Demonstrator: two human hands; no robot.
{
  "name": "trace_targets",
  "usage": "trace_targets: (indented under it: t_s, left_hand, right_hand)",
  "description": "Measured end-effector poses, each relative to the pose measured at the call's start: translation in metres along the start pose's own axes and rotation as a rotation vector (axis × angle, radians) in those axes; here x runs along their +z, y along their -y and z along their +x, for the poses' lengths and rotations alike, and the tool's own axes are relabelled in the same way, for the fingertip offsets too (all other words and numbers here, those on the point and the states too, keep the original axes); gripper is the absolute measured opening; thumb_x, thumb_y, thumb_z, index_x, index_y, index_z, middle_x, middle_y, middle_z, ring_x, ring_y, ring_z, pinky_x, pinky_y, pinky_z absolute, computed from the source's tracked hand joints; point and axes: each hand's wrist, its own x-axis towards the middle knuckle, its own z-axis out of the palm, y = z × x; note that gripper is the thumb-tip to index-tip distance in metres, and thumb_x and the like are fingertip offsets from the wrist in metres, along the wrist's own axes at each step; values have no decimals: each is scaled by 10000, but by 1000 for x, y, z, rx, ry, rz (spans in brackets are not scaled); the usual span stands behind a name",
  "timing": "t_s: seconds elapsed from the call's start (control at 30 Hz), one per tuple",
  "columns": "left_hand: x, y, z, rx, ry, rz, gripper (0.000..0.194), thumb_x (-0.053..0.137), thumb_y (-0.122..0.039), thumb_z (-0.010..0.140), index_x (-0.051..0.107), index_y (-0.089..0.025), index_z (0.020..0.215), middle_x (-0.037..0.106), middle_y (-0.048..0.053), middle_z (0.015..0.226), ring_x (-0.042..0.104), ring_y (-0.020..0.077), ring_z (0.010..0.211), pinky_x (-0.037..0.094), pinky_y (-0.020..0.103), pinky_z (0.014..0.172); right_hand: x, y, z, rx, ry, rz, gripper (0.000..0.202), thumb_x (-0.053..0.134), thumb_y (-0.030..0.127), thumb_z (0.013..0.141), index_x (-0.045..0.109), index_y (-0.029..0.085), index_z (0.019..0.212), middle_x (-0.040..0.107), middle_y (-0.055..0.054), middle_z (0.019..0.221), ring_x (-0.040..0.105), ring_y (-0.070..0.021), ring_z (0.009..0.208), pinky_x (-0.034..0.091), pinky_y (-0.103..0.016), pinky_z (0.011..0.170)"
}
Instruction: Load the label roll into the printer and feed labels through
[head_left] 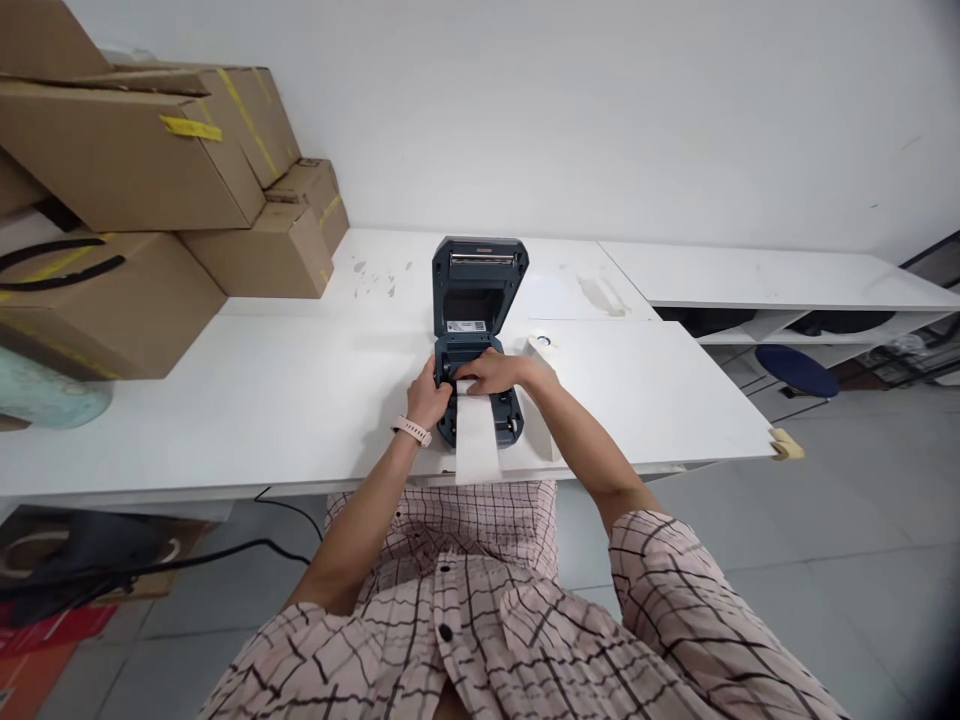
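Note:
A dark label printer (512, 425) stands near the table's front edge with its lid (480, 285) raised. From its open body a white label strip (477, 445) runs out over the front. My left hand (429, 397) is closed on the printer's left side, thumb on the inner edge. Inside the body, my right hand (493, 371) has its fingers curled down on the label roll at the strip's upper end; the hand hides most of that roll. To the right of the printer a white roll-like item (543, 346) is partly covered by my right wrist.
Stacked cardboard boxes (255, 250) fill the table's left back, beside a pale green cylinder (56, 390). The white table (300, 400) meets a wall behind. A yellowish corner guard (786, 445) sits at its right front corner. A blue stool (796, 370) stands farther right; cables hang below left.

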Motion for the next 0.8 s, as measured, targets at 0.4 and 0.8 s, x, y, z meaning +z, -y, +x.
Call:
trace_targets:
  t_s: [0.4,0.8]
  left_hand:
    - [0,0,-3,-16,-8,-19,770,557,-208,825,417,-169,1581,743,109,1252,640,350,1261,478,458,1089]
    - [2,3,1,-13,-35,15,750,565,-212,817,449,-169,1557,635,118,1456,594,342,1340,437,470,1153]
  right_hand:
    - [-30,-50,-191,121,-558,700,492,896,533,613,722,298,1009,741,-63,1045,687,-287,933,555,-516,863]
    - [16,-144,-170,384,-793,635,451,812,289,573,688,208,999,741,-84,1062,680,-261,976,496,-544,1011]
